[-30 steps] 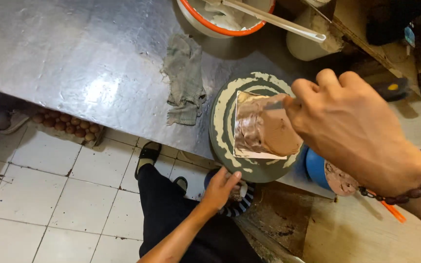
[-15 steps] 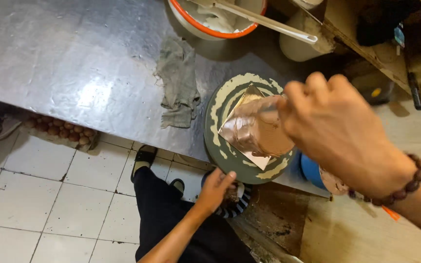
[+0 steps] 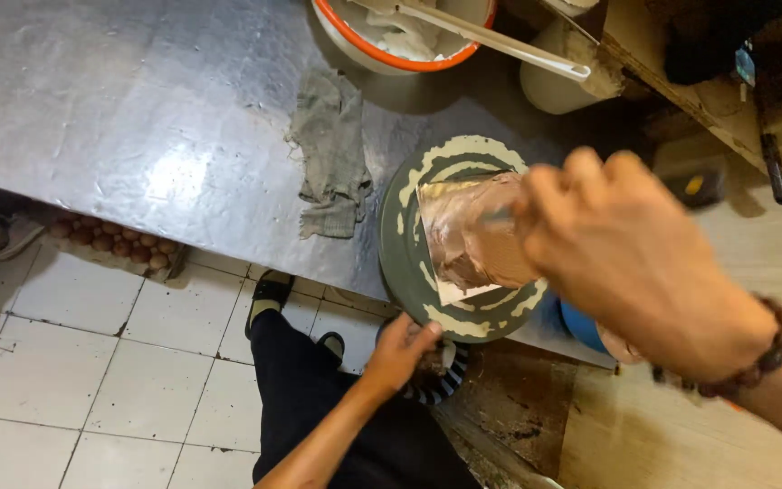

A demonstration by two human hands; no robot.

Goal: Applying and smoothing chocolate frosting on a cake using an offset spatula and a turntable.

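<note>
I see the right hand point(image 3: 631, 263) closed around a thin tool whose blade end is blurred; it lies roughly level, its long axis running from the hand toward the left, onto a block of brown-coated cake point(image 3: 472, 237). The fingers are curled together on the handle. The cake is a rough rectangle with its long axis running away from me, on a pale sheet. It sits on a dark round turntable point(image 3: 409, 263) smeared with cream-coloured arcs, which stands at the near right edge of the bench point(image 3: 138, 109) and overhangs it.

My left hand point(image 3: 402, 351) is below that edge, fingers wrapped on a striped round part point(image 3: 441, 385) under the turntable; what it grips beyond that I cannot tell.

The bench is dull, scratched sheet metal. A crumpled grey rag point(image 3: 329, 154) lies just left of the turntable, and an orange-rimmed bowl point(image 3: 391, 45) with a long pale utensil stands at the far edge. The bench's left half is bare metal. Below, white floor tiles point(image 3: 92, 362), speckled with dirt, and a tray of brown eggs point(image 3: 110, 243) under the near edge. To the right, wooden shelving point(image 3: 681, 91).
</note>
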